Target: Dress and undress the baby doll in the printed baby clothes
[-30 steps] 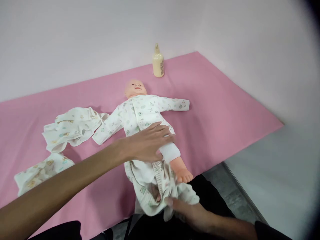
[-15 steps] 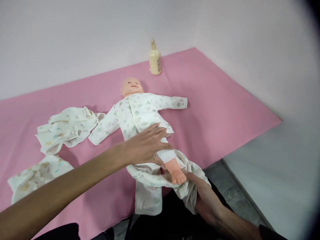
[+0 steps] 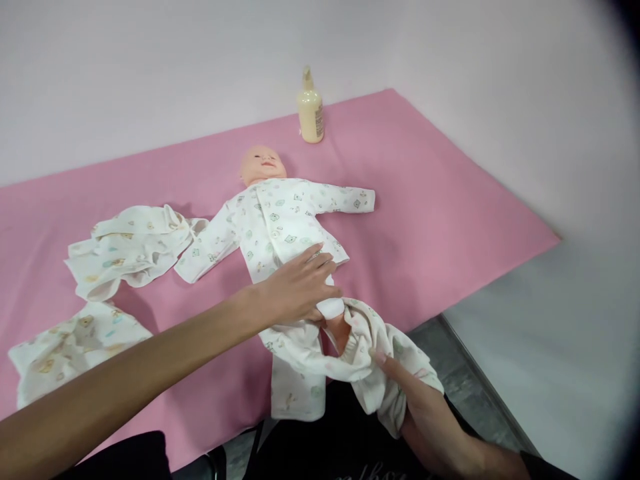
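A baby doll in a white printed top lies on its back, head toward the wall. My left hand is closed around the doll's leg, above the bare ankle. My right hand grips bunched white printed baby pants, thumb on top and other fingers hidden under the cloth. The foot is inside the waistband opening, out of sight. One pant leg hangs flat over the table's near edge. The doll's other leg is hidden.
A pink-covered table stands against white walls. A cream pump bottle is upright at the back. Crumpled printed baby clothes lie at left, with another printed cloth nearer my left forearm.
The doll's foot, visible before, is now covered by the pants. My right hand has moved slightly right and down with the cloth; my left hand stays on the leg.
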Demonstrator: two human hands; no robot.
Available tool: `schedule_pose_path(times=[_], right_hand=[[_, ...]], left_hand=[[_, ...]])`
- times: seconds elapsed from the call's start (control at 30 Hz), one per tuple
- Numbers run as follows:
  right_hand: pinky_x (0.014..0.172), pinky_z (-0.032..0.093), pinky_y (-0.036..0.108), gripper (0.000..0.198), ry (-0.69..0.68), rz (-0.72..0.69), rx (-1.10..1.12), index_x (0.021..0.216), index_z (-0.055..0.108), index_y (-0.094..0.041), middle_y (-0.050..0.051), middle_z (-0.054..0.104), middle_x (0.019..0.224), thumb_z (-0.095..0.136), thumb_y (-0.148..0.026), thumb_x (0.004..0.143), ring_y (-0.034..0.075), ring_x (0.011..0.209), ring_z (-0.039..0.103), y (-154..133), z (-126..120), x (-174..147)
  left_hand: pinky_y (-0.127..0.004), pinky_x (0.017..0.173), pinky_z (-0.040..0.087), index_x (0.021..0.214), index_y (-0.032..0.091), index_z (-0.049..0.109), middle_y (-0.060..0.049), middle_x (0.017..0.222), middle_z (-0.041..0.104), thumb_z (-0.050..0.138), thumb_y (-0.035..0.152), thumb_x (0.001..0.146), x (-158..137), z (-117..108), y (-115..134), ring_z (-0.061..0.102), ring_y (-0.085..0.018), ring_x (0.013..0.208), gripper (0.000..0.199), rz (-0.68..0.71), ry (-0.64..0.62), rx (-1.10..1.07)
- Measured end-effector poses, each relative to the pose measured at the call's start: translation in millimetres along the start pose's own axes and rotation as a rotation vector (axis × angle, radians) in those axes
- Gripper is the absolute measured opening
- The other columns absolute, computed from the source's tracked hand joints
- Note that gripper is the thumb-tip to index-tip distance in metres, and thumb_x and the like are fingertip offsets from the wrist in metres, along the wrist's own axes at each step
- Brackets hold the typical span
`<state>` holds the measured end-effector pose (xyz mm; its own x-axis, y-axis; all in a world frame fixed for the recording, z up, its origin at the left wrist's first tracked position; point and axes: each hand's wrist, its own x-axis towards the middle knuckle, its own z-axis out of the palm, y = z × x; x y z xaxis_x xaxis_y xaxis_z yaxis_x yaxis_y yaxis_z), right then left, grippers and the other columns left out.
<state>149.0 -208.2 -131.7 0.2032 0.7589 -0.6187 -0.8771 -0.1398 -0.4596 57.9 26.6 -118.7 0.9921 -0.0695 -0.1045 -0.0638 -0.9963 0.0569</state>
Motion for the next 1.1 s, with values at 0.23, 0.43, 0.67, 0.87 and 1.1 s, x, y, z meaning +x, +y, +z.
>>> schedule_pose_path(times=[0.23,0.43,0.67,0.87,1.1], right_hand=[[0.096,0.05,0.038,0.045,-0.071,-0.031,-0.006,0.129,0.063,-0.025,0.007,0.073,0.111,0.07,-0.023,0.085,0.024,0.116,0.062,-2.6,3.2,6.4],[0.098,0.049,0.037,0.043,-0.047,-0.102,-0.034,0.127,0.065,-0.027,0.004,0.074,0.107,0.068,-0.018,0.085,0.023,0.115,0.064,-11.9,9.1,17.2],[0.103,0.047,0.039,0.049,-0.121,-0.116,-0.042,0.133,0.062,-0.025,0.005,0.074,0.11,0.069,-0.023,0.084,0.023,0.122,0.06,-10.1,15.1,30.2],[0.102,0.048,0.036,0.05,-0.138,-0.057,0.022,0.136,0.059,-0.026,0.003,0.072,0.116,0.066,-0.02,0.087,0.023,0.121,0.06,-4.0,5.9,39.2],[0.099,0.051,0.036,0.056,-0.111,-0.047,0.051,0.14,0.054,-0.028,0.003,0.069,0.123,0.067,-0.019,0.087,0.024,0.12,0.061,-2.7,0.2,42.6]], left_hand=[[-0.052,0.119,0.022,0.114,0.024,0.069,-0.011,0.126,0.058,0.076,0.045,0.077,2.5,4.8,-1.6,0.049,-0.029,0.123,0.042,-0.002,0.022,0.049],[-0.054,0.115,0.027,0.123,0.025,0.062,-0.011,0.119,0.057,0.072,0.039,0.08,5.9,8.3,1.8,0.048,-0.03,0.119,0.047,-0.046,0.069,0.064],[-0.053,0.115,0.027,0.123,0.017,0.059,-0.014,0.117,0.058,0.047,0.015,0.09,4.5,15.7,10.7,0.049,-0.029,0.12,0.035,-0.129,0.147,0.082],[-0.051,0.119,0.026,0.129,0.018,0.055,-0.013,0.134,0.053,0.045,0.012,0.093,-8.1,20.2,15.6,0.038,-0.028,0.138,0.038,-0.098,0.222,-0.005],[-0.049,0.114,0.037,0.126,0.022,0.058,-0.008,0.124,0.064,0.052,0.007,0.09,-13.3,14.8,1.7,0.052,-0.024,0.126,0.039,0.034,0.273,0.054]])
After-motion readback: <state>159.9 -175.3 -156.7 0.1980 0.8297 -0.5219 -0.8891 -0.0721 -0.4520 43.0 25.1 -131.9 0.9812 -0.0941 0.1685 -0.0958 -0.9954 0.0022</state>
